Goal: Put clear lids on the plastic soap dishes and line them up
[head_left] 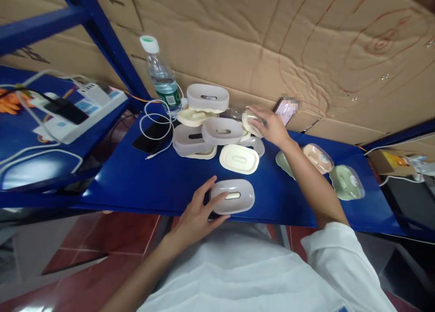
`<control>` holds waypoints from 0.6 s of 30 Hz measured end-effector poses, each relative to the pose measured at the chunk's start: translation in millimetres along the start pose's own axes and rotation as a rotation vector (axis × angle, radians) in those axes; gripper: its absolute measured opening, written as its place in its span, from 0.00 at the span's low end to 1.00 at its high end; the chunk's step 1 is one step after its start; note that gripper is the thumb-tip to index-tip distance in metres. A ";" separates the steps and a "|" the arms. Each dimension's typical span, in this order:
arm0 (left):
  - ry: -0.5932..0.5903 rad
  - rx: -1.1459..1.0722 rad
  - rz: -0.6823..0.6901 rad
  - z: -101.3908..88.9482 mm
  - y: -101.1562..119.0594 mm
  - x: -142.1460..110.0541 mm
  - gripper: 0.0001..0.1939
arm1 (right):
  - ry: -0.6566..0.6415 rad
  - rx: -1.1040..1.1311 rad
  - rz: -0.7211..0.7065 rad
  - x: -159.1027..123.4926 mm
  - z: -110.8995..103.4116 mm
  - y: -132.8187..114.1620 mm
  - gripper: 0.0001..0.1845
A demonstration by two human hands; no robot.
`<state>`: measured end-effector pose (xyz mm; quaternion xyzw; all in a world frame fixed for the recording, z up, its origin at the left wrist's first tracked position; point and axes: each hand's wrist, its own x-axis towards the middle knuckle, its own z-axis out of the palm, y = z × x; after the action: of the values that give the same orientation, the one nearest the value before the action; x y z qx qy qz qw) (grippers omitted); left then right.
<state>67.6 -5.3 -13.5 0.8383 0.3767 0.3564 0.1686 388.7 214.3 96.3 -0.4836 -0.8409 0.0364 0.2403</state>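
Note:
Near the table's front edge lies a translucent whitish oval soap dish [243, 198] with a cream bar showing in its middle slot. My left hand [197, 212] is at its left end, fingers spread, one fingertip over the slot and the thumb along the near side. Farther back, my right hand [270, 125] has its fingers closed around a cream oval soap-dish part [250, 124], partly hidden by the fingers. Between the hands lies a cream oval tray [239, 159]. Left of my right hand are stacked translucent dishes [222, 131] and cream wavy-edged pieces [195, 117].
A water bottle [165, 83] stands behind the stack, with a white cable [144, 126] and dark phone [152, 135] beside it. Another phone [287, 110] leans against the cardboard [238, 40]. Peach [317, 158] and green [346, 182] lidded dishes sit right. A power strip [64, 126] is left.

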 end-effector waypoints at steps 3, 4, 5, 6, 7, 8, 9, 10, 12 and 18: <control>0.009 -0.051 -0.065 0.8 -0.3 0.3 0.38 | 0.189 -0.011 -0.020 -51.9 -8.7 -34.6 0.30; 0.016 -0.075 -0.088 1.1 -0.5 0.9 0.41 | 0.226 0.010 -0.021 -74.5 -9.5 -49.2 0.31; 0.024 -0.099 -0.106 1.6 -0.9 1.5 0.45 | 0.226 0.041 -0.030 -98.4 -8.8 -64.6 0.32; 0.030 -0.122 -0.119 2.2 -1.4 2.0 0.49 | 0.204 0.079 -0.040 -122.5 -6.3 -80.0 0.33; 0.031 -0.142 -0.125 3.0 -2.1 2.5 0.53 | 0.180 0.116 -0.048 -145.5 -2.3 -94.8 0.35; 0.026 -0.158 -0.129 4.1 -2.8 2.8 0.56 | 0.143 0.143 -0.053 -166.4 3.1 -108.4 0.37; 0.013 -0.169 -0.134 5.3 -3.4 2.9 0.58 | 0.103 0.151 -0.064 -184.4 9.6 -120.1 0.39; -0.007 -0.172 -0.141 6.7 -3.9 2.8 0.59 | 0.063 0.146 -0.075 -198.9 16.7 -129.7 0.40; -0.047 -0.157 -0.157 9.0 -4.6 2.3 0.59 | 0.001 0.099 -0.101 -216.6 30.4 -142.2 0.40; -0.130 -0.119 -0.142 6.1 -8.5 3.6 0.50 | 0.009 -0.059 -0.169 -217.5 45.8 -148.1 0.32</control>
<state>69.3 2.9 -20.7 0.8193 0.4016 0.3101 0.2671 341.3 -37.0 19.2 -0.4178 -0.8783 -0.0109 0.2321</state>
